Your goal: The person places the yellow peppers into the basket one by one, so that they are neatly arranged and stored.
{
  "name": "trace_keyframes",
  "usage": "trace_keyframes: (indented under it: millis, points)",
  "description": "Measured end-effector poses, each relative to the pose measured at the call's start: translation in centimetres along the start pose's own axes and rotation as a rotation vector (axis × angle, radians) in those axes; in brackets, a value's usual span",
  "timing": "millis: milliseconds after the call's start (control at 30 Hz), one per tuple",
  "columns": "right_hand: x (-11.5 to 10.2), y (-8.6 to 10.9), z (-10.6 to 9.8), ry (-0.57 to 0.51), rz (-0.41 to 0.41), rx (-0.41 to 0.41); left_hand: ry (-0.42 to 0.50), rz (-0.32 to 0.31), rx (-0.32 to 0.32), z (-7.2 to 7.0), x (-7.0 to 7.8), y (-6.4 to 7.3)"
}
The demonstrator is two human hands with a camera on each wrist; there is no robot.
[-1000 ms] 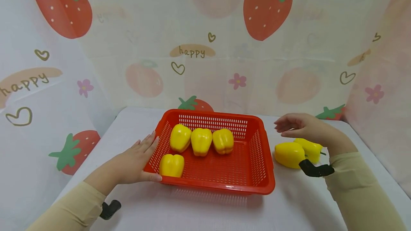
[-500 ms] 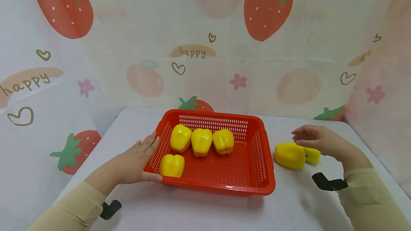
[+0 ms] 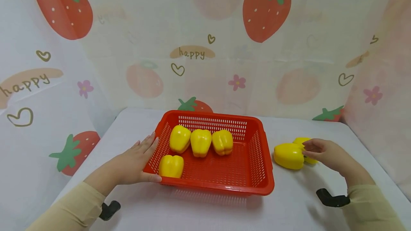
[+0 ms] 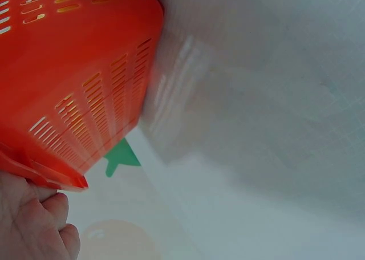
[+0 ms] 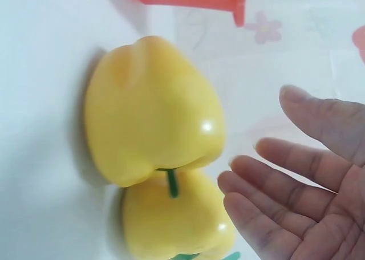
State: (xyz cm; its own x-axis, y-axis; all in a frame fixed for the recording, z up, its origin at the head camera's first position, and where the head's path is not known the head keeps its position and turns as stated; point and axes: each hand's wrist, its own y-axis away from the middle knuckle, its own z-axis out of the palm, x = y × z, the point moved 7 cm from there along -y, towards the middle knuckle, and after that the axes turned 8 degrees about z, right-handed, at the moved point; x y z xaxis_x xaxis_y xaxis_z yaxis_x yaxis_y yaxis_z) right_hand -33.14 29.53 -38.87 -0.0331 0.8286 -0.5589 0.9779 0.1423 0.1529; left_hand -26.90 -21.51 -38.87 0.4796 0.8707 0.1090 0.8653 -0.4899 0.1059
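Observation:
A red plastic basket [image 3: 221, 189] with slotted walls holds several yellow bell peppers [image 3: 201, 143]. My left hand [image 3: 131, 163] rests along its left rim, fingers straight and thumb at the near corner; in the left wrist view it touches the rim of the basket [image 4: 68, 55]. Right of the basket, two more bell peppers lie on the table: a front pepper [image 3: 288, 156] and a rear pepper [image 3: 300, 140], partly hidden by my right hand [image 3: 332, 155]. That hand hovers with loosely bent fingers, holding nothing. The right wrist view shows the peppers [image 5: 148, 112] with green stems, apart from the fingers.
A white cloth covers the table [image 3: 179, 216]. A strawberry-print curtain [image 3: 218, 67] rises behind and at both sides. Black camera mounts [image 3: 332, 198] stick out from both wrists.
My right hand has moved right, then lower, from above the two loose peppers to beside the rear one. The left hand and basket have stayed in place.

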Motion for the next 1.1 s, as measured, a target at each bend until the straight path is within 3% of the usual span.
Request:
trace_keyframes:
  millis: [700,1100]
  points:
    - [1.2,-0.7,2.0,0.024,0.169,0.035,-0.007,0.003,0.005,0.2,-0.3,-0.1]
    - [0.7,-1.4,2.7,0.009,0.146,0.027,-0.008,0.002,0.01,0.3,-0.3,-0.1]
